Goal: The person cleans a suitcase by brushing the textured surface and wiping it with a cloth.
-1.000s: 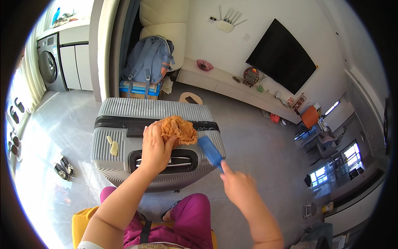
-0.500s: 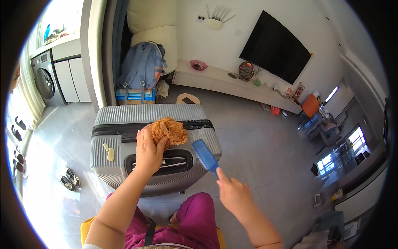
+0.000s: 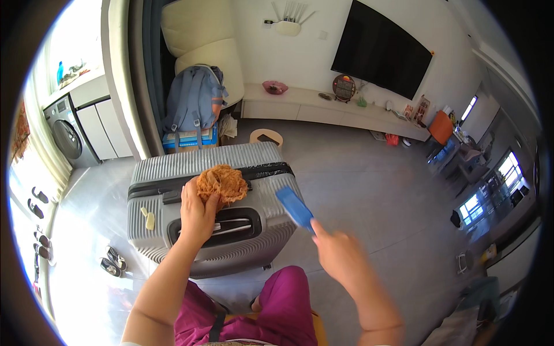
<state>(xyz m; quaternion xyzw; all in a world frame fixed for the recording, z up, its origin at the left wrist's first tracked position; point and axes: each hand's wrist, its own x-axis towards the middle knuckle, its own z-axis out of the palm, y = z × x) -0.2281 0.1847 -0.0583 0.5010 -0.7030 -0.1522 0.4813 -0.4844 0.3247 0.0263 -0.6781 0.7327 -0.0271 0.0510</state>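
A grey ribbed suitcase (image 3: 208, 157) lies in front of my knees, its black handle recess facing me. My left hand (image 3: 197, 214) rests over its top, closed on a fluffy orange-brown bundle (image 3: 223, 184) that looks like a small curly wig. Its fingers are partly hidden behind the bundle. Off the suitcase's right edge, my right hand (image 3: 340, 255) grips the handle of a blue paddle-shaped brush (image 3: 294, 206), whose head points up and left, apart from the bundle. Two small pale yellow pieces (image 3: 150, 221) lie on the suitcase's left side.
Beyond the suitcase stand a blue-grey backpack (image 3: 196, 98) and a round stool (image 3: 277, 137) with a dark flat object on it. A long low cabinet (image 3: 277, 112) runs along the wall. Shoes (image 3: 112, 262) sit on the floor at left.
The view has shifted slightly. My right hand and the brush have moved a little to the right, farther from the bundle. My left hand keeps its hold on the bundle.
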